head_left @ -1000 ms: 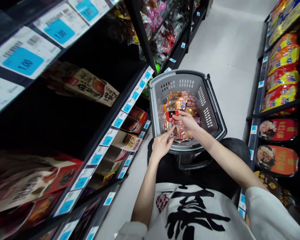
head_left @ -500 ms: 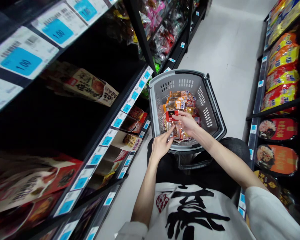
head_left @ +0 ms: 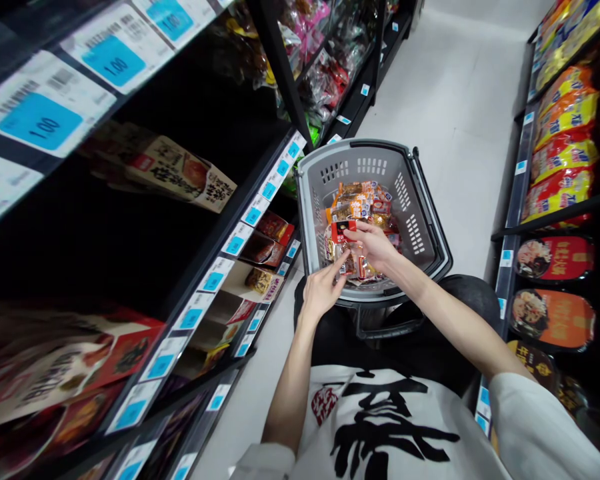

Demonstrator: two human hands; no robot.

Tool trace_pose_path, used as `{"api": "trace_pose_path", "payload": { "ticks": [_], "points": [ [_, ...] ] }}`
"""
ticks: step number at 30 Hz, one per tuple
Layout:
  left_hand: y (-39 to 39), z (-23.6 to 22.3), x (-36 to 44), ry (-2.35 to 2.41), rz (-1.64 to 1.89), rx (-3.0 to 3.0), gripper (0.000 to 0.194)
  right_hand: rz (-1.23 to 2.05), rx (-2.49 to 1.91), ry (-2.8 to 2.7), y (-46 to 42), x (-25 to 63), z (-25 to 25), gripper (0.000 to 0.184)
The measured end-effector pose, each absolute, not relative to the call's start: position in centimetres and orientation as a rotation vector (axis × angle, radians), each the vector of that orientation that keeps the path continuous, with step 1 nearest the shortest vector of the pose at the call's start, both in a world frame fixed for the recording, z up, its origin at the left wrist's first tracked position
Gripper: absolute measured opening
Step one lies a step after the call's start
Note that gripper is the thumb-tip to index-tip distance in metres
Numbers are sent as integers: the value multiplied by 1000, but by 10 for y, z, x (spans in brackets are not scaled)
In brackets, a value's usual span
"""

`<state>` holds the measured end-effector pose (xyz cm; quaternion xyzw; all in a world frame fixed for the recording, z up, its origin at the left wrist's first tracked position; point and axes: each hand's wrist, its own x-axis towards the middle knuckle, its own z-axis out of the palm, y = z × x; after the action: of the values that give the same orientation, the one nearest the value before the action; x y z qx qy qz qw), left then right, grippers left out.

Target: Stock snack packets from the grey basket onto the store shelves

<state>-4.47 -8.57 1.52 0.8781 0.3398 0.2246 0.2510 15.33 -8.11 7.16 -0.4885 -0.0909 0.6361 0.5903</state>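
Note:
My right hand (head_left: 375,247) pinches a small snack packet (head_left: 343,232) with a red top and a see-through lower part, held over the basket. My left hand (head_left: 321,290) is by the basket's near rim, its index finger stretched toward the packet's lower part; whether the fingertip touches it I cannot tell. Its other fingers are loosely bent, with nothing seen in them. Below lies a pile of snack packets (head_left: 353,208) in orange, red and clear wrappers, inside the grey shopping basket (head_left: 325,148). Both hands partly hide the pile.
Dark shelves with a row of blue-and-white price labels (head_left: 213,282) run along the left, holding printed food boxes (head_left: 180,170). On the right, a shelf carries yellow-and-red noodle packs (head_left: 563,153) and oval food tubs (head_left: 555,259). Pale aisle floor (head_left: 445,87) stretches ahead. The basket's handle (head_left: 390,330) hangs nearest me.

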Motion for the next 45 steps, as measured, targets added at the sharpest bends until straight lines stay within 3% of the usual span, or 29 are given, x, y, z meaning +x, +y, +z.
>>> {"api": "trace_pose_path", "payload": {
  "ticks": [9, 30, 39, 45],
  "points": [
    [-85, 14, -45, 904, 618, 2382, 59, 1473, -1155, -239, -81, 154, 71, 32],
    [-84, 11, -48, 732, 781, 2454, 35, 1448, -1234, -269, -80, 154, 81, 36],
    [-81, 5, -54, 648, 815, 2435, 35, 1470, -1220, -254, -82, 154, 86, 27],
    [-81, 3, -54, 647, 823, 2412, 35, 1467, -1214, -256, -81, 153, 86, 31]
  ]
}}
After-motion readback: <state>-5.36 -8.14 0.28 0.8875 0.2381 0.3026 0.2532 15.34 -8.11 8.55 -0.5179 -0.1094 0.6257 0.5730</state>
